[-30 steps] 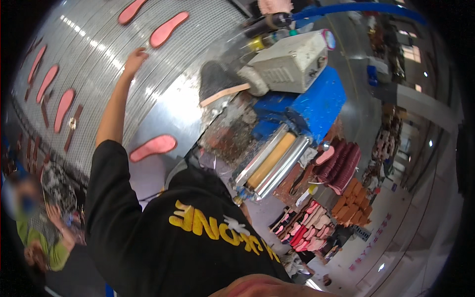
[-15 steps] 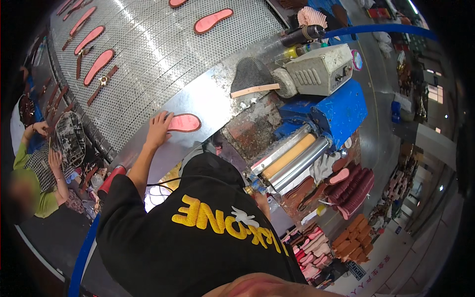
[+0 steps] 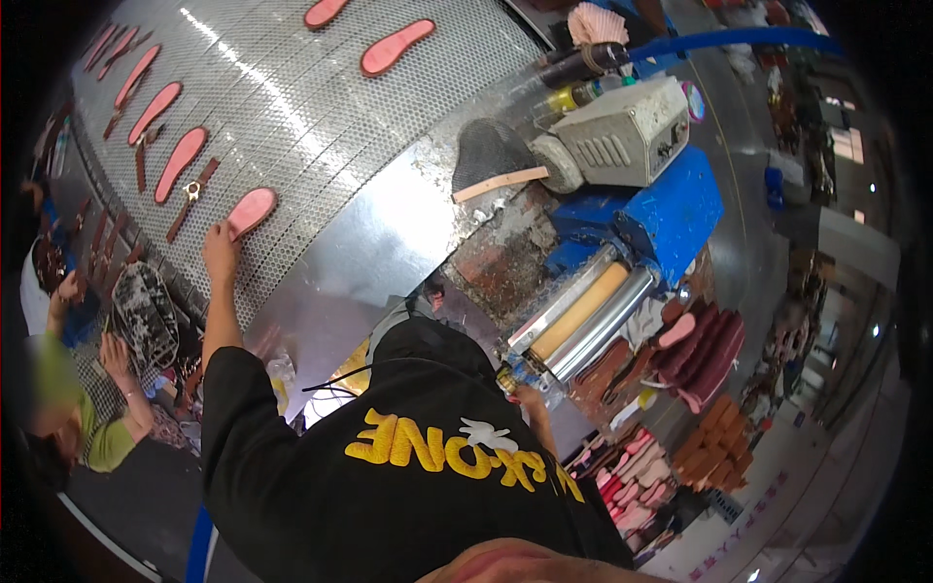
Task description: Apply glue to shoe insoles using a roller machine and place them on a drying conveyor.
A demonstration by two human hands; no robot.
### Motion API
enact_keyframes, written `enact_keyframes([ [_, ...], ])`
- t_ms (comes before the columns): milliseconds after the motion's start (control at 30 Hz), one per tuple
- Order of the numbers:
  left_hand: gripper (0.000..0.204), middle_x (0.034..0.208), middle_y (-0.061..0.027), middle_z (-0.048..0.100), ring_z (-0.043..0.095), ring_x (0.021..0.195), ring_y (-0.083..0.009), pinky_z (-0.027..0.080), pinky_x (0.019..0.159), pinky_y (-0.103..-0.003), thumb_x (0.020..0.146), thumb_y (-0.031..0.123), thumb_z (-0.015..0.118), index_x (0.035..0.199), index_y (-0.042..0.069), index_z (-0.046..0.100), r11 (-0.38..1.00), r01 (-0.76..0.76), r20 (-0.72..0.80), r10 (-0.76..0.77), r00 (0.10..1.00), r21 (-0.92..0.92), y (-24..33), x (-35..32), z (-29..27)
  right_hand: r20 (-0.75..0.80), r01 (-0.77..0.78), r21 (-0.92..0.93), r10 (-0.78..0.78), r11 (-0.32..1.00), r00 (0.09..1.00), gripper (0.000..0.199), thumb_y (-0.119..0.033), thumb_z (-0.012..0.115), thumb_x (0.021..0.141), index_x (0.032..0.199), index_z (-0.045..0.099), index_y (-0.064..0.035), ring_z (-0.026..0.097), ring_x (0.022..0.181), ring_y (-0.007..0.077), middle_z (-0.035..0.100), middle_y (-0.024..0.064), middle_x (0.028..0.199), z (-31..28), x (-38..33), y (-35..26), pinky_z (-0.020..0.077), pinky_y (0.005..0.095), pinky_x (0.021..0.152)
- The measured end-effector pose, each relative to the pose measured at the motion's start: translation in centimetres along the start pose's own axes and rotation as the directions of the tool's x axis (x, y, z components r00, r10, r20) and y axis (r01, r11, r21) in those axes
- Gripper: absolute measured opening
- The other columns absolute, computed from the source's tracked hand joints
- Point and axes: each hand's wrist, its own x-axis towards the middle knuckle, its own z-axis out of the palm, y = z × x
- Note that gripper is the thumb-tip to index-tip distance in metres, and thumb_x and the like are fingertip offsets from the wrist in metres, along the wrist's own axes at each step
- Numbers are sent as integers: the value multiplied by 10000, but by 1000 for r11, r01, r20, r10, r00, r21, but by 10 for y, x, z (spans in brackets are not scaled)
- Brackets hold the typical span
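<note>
My left hand [image 3: 222, 251] reaches over the metal mesh belt [image 3: 292, 126] and pinches the near end of a pink insole [image 3: 255, 209] with a brown edge. The insole lies on the belt near its front edge. Beside it is a brown strap with a gold buckle [image 3: 194, 190], next to another pink insole [image 3: 182, 165]. My right hand [image 3: 526, 396] is low at the near end of a roller machine [image 3: 583, 311], by a brass-coloured fitting. Its fingers are mostly hidden there.
More pink insoles [image 3: 398, 47] and straps lie along the belt. A grey motor box [image 3: 622, 131] stands over a blue machine housing [image 3: 671, 214]. At the left sits another person [image 3: 107, 418] in a green top. Stacked soles [image 3: 637, 476] are at the lower right.
My left hand has moved left and away from me, taking the pink insole from the smooth metal plate onto the mesh belt. My right hand stays by the roller machine.
</note>
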Motion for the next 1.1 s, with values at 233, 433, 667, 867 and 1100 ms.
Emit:
enact_keyframes([
  [233, 238, 1056, -197, 536, 531, 961, -364, 448, 780, -441, 801, 186, 533, 1027, 135, 590, 965, -13, -29, 22, 999, 263, -55, 8, 44, -86, -52, -147, 40, 988, 996, 215, -193, 605, 731, 895, 617, -55, 616, 697, 203, 626, 100, 777, 8, -16, -7, 476, 314, 536],
  [433, 389, 1265, -240, 425, 455, 1123, -375, 404, 919, -427, 773, 206, 565, 1117, 25, 558, 980, -40, 44, 32, 999, 194, -85, 21, 48, -140, -18, -241, -16, 970, 990, 214, -227, 571, 712, 801, 590, -33, 605, 627, 274, 609, 122, 663, 4, -8, -7, 469, 399, 570],
  [667, 427, 1149, -206, 517, 492, 1044, -365, 415, 844, -467, 818, 296, 454, 1068, -28, 578, 928, 369, 208, -353, 912, -47, -83, 30, 33, -291, 197, -138, -230, 971, 929, 159, -111, 554, 692, 790, 611, 0, 584, 599, 189, 613, 107, 683, -34, -10, -14, 466, 328, 548],
  [867, 434, 1124, -197, 539, 430, 1102, -358, 389, 873, -474, 798, 301, 485, 1073, -23, 575, 905, 286, 392, -399, 829, 316, -69, 31, 13, -207, 41, -83, -57, 996, 977, 159, -138, 573, 683, 773, 618, -14, 599, 644, 242, 612, 138, 686, -44, -5, -4, 469, 358, 587],
  [1100, 432, 1089, -187, 565, 419, 1113, -354, 386, 874, -474, 778, 302, 513, 1069, -11, 579, 848, 150, 390, -381, 838, 508, -54, 23, 2, -251, 100, -184, -145, 978, 957, 172, -112, 588, 636, 777, 637, -27, 613, 661, 260, 635, 150, 713, -24, 1, 1, 476, 367, 614],
])
